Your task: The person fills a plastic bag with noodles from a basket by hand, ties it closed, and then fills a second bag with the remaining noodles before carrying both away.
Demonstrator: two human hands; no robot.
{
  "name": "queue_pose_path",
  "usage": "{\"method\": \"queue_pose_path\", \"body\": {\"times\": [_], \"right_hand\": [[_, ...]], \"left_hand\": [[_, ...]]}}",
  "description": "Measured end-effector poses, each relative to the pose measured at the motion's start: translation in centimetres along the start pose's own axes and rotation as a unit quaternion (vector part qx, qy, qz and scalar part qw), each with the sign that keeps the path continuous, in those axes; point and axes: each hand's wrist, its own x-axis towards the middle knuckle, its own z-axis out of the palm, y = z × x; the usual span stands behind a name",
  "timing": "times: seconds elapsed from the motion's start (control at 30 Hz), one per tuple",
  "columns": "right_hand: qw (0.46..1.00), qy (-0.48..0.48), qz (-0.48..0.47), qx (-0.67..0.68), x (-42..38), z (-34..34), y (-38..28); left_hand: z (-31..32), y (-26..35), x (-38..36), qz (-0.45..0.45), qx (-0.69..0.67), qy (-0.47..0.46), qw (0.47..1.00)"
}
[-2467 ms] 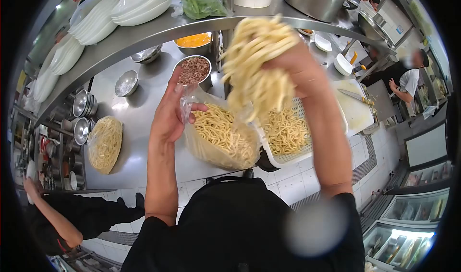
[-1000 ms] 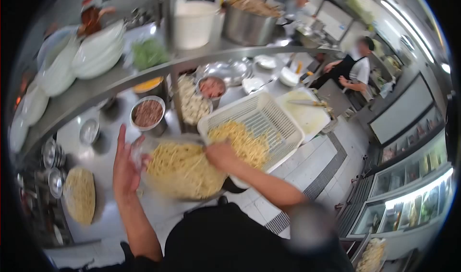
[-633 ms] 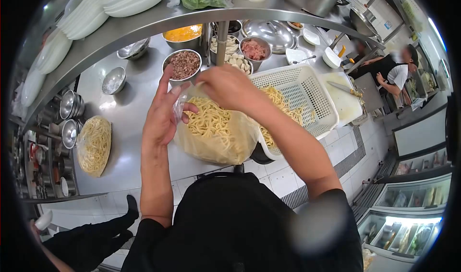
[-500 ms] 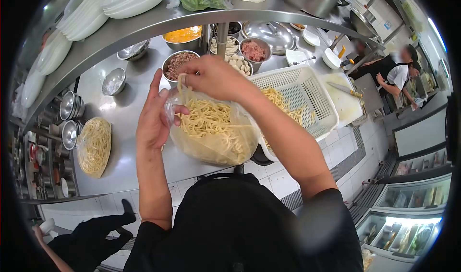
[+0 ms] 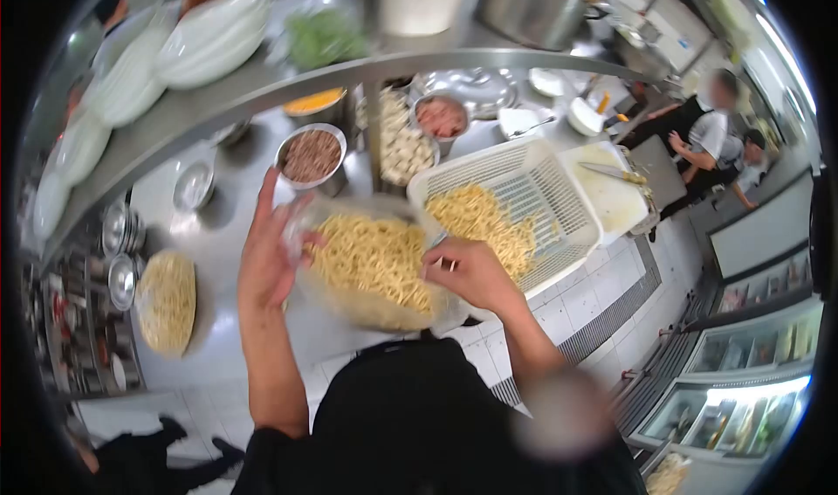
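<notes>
A clear plastic bag (image 5: 340,312) full of thick yellow noodles (image 5: 371,259) lies with its mouth spread at the front of the steel table. My left hand (image 5: 264,255) grips the bag's left rim, one finger pointing up and away from it. On the other side, my right hand (image 5: 471,272) is closed in a pinch at the bag's right rim. Just beyond that hand, a white perforated basket (image 5: 572,216) has loose noodles (image 5: 480,220) in its left part. Motion blurs the bag's edges.
A second bag of noodles (image 5: 166,303) lies to the left. Behind my hands stand a bowl of minced meat (image 5: 312,156) and other ingredient containers. A knife (image 5: 611,172) rests on a cutting board (image 5: 594,200). An overhead shelf (image 5: 262,93) crosses in front. Other people stand at the right and lower left.
My right hand has moved from the bag's far-left edge, above the noodles, to its right rim. The bag's mouth is wider, showing more noodles. My left hand stays at the left rim.
</notes>
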Motion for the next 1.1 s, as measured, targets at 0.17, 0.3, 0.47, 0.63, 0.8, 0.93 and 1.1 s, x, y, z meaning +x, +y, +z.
{"method": "queue_pose_path", "body": {"times": [0.17,0.3,0.47,0.63,0.8,0.93,1.1], "right_hand": [[0.932,0.140,0.222,-0.251,-0.4,-8.0,12.8],[0.902,0.059,0.361,-0.232,0.0,-2.3,23.0],[0.947,0.053,0.311,-0.064,2.8,-2.6,23.1],[0.936,-0.021,0.292,-0.196,-1.0,-0.3,19.9],[0.956,0.063,0.279,0.063,5.8,-1.7,19.6],[0.979,0.118,0.149,-0.078,9.3,-1.8,23.7],[0.949,0.014,0.206,-0.236,6.8,2.3,19.3]], "left_hand": [[-1.1,-0.4,-0.4,-0.001,-0.039,0.008,0.999],[-0.1,-0.5,-0.3,0.005,-0.033,-0.010,0.999],[-0.8,-0.6,-0.8,0.004,-0.020,-0.006,1.000],[-0.4,-0.6,-1.8,0.000,-0.016,0.013,1.000],[0.4,-0.7,-1.2,0.006,0.022,-0.001,1.000],[0.7,-0.7,-1.3,0.004,0.014,0.012,1.000],[0.5,-0.4,-1.9,0.003,-0.001,0.029,1.000]]}}
